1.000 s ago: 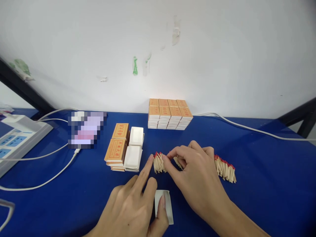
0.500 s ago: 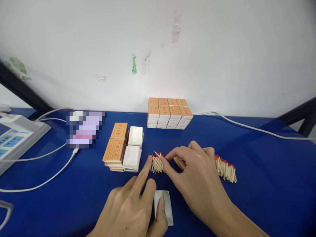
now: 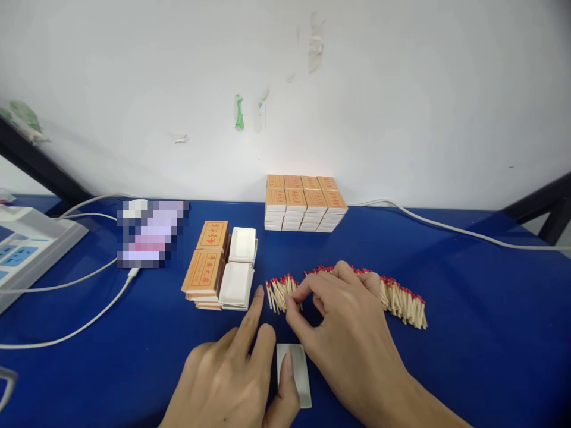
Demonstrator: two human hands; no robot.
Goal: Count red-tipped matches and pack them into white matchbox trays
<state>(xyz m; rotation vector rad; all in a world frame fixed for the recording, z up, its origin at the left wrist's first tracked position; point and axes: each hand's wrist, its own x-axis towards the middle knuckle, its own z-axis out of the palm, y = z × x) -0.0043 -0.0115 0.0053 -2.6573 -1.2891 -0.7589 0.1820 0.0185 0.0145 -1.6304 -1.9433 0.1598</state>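
Observation:
My left hand (image 3: 236, 368) is open, its index finger stretched towards the left side of a small pile of red-tipped matches (image 3: 279, 291), a little apart from it. Its thumb lies over a white matchbox tray (image 3: 301, 380) on the desk. Thumb and index finger of my right hand (image 3: 348, 333) come together in a pinch at the pile's right edge; whatever is between them is hidden. Behind and beyond that hand runs a longer row of matches (image 3: 404, 303), partly covered by it.
Left of the small pile stand stacked white trays (image 3: 236, 285) and orange matchbox sleeves (image 3: 205, 270). A block of closed matchboxes (image 3: 306, 205) sits by the wall. A blurred-out object (image 3: 154, 232), a power strip (image 3: 35, 244) and white cables (image 3: 98, 321) lie on the blue desk (image 3: 482, 356).
My left index fingertip has drawn back from the pile towards me and leftwards. My right hand has shifted slightly left, its thumb and index tips now closer together, and more of the match row shows.

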